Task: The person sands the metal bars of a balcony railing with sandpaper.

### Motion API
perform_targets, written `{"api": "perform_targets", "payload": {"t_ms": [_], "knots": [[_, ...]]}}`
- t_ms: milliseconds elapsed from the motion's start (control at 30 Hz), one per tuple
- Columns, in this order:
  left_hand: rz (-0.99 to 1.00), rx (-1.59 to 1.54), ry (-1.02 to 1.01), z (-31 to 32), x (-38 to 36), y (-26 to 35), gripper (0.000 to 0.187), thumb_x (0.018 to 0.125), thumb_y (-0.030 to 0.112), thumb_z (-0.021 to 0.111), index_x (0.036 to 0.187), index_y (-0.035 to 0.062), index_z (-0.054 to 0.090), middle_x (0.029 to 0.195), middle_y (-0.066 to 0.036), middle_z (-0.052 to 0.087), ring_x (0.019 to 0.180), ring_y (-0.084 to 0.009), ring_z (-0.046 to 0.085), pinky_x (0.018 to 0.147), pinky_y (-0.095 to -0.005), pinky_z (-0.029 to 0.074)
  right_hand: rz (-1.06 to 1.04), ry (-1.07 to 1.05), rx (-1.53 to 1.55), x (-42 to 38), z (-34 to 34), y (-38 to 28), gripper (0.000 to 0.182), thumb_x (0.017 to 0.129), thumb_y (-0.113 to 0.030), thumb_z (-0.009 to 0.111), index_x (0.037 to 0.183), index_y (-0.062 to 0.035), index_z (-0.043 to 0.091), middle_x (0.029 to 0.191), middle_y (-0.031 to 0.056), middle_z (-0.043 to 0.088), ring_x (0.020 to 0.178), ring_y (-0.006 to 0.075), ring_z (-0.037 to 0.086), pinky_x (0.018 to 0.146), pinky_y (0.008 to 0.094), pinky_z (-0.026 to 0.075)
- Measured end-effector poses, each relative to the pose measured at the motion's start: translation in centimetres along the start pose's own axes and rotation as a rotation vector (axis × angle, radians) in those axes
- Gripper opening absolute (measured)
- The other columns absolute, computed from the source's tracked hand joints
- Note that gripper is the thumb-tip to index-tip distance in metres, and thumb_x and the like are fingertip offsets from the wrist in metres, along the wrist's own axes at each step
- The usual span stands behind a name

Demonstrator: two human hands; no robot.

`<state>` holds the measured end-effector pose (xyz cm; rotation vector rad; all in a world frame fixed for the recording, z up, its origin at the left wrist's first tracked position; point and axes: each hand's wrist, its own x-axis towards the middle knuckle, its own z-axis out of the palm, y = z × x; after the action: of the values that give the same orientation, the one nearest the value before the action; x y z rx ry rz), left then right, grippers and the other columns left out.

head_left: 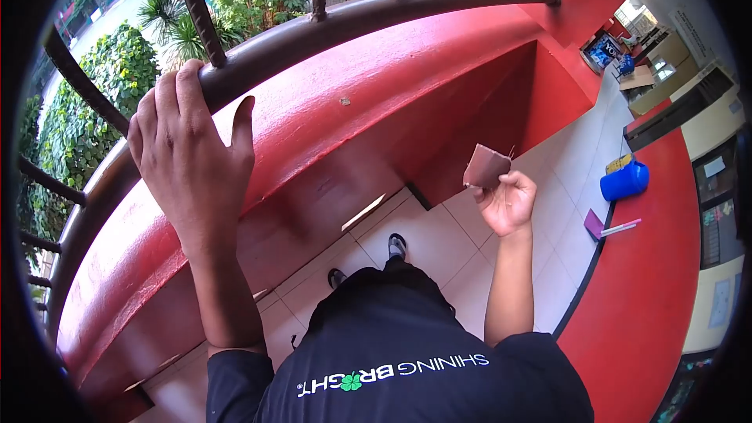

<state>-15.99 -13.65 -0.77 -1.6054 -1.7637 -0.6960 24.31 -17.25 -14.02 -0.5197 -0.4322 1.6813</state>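
Pinching, the right hand [511,202] holds a brown piece [486,166] at its eleven o'clock; the left hand [190,149], thumb apart, touches railing [337,25].

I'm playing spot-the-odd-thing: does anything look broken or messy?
Yes, a small pale spot on the red ledge; it stands out against the red, though I can't tell if it's a chip or dirt. The brown piece in the right hand also seems frayed: thin wisps stick out.

Left hand [188,149] on the rail [352,19] along the outer edge of the ledge [337,94]; right hand [511,207] holding a pad [487,166] above the floor [427,227]; bucket [627,182] seemingly by its right edge.
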Motion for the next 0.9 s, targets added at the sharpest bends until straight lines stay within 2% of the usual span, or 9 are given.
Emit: {"api": "perform_targets", "payload": {"t_ms": [133,267,333,400,433,533,600,767,900], "knots": [[0.003,0.008,-0.01,-0.3,-0.1,0.3,0.06,0.086,0.043,0.076,0.133,0.0114,0.056,0.128,-0.012,0.061,0.125,-0.0313,0.054,0.11,-0.0442,0.037,0.01,0.266,0.048,-6.8,-6.7,1.3,0.039,0.088,-0.012,0.048,0.121,0.0058,0.06,0.116,0.0216,0.07,0.101,0.036,0.07,0.085,0.0436,0.061],[-0.008,-0.046,0.0,-0.3,-0.2,0.6,0.063,0.085,0.045,0.077,0.133,0.0094,0.056,0.13,-0.014,0.06,0.126,-0.0322,0.053,0.11,-0.0438,0.036,0.091,0.234,0.012,-10.9,-10.7,0.7,0.045,0.091,-0.013,0.047,0.131,0.0031,0.056,0.124,0.0202,0.067,0.106,0.0331,0.068,0.09,0.0439,0.059],[0.012,0.019,0.071,-0.8,0.4,1.3,0.073,0.081,0.058,0.076,0.129,0.0062,0.058,0.125,-0.015,0.063,0.122,-0.0321,0.056,0.107,-0.0441,0.039,0.118,0.239,-0.118,-11.9,-9.8,-0.1,0.052,0.093,-0.014,0.047,0.144,-0.0015,0.049,0.134,0.0173,0.062,0.115,0.0298,0.064,0.093,0.0442,0.056],[-0.101,0.086,-0.191,-2.5,1.5,2.5,0.084,0.076,0.073,0.072,0.121,0.0031,0.062,0.116,-0.014,0.066,0.115,-0.0312,0.06,0.101,-0.0446,0.044,0.139,0.224,-0.151,-12.5,-10.7,-1.4,0.055,0.093,-0.014,0.046,0.147,-0.0035,0.046,0.138,0.016,0.059,0.118,0.0286,0.062,0.093,0.0436,0.056],[-0.084,0.066,-0.149,-2.6,2.0,2.5,0.092,0.071,0.085,0.065,0.111,0.0018,0.066,0.104,-0.015,0.069,0.106,-0.0317,0.064,0.096,-0.045,0.048,0.151,0.224,-0.189,-12.9,-11.2,-2.1,0.058,0.094,-0.014,0.046,0.151,-0.0055,0.043,0.141,0.0147,0.057,0.12,0.0273,0.06,0.092,0.043,0.055],[-0.189,0.108,-0.387,-2.5,4.2,2.7,0.096,0.072,0.096,0.048,0.09,0.0038,0.07,0.089,-0.016,0.07,0.091,-0.0327,0.07,0.084,-0.045,0.054,0.16,0.256,-0.264,-14.5,-12.5,-4.1,0.056,0.094,-0.014,0.045,0.15,-0.0059,0.045,0.141,0.0138,0.057,0.119,0.0267,0.061,0.09,0.0425,0.055],[-0.175,0.12,-0.239,-1.4,3.7,2.5,0.098,0.071,0.098,0.045,0.079,0.0043,0.073,0.078,-0.015,0.071,0.078,-0.0319,0.073,0.071,-0.0436,0.057,0.182,0.275,-0.293,-16.1,-13.9,-4.8,0.057,0.094,-0.015,0.045,0.15,-0.006,0.045,0.14,0.0133,0.058,0.118,0.0259,0.06,0.089,0.0417,0.055],[-0.244,0.153,-0.239,-1.1,3.2,3.1,0.101,0.073,0.099,0.039,0.089,0.0061,0.075,0.083,-0.013,0.074,0.086,-0.0301,0.074,0.08,-0.0437,0.058,0.282,0.389,-0.32,-19.8,-19.4,-3.6,0.053,0.093,-0.017,0.048,0.144,-0.0058,0.049,0.131,0.0112,0.061,0.112,0.0241,0.06,0.088,0.0416,0.053],[-0.255,0.157,-0.351,-1.9,3.6,3.5,0.106,0.073,0.1,0.035,0.099,0.0059,0.076,0.097,-0.016,0.074,0.101,-0.0308,0.071,0.09,-0.044,0.055,0.407,0.531,-0.227,-22.2,-22.1,-2.1,0.037,0.09,-0.018,0.053,0.126,-0.0074,0.054,0.116,0.0095,0.062,0.101,0.0231,0.059,0.085,0.0431,0.051]]}}
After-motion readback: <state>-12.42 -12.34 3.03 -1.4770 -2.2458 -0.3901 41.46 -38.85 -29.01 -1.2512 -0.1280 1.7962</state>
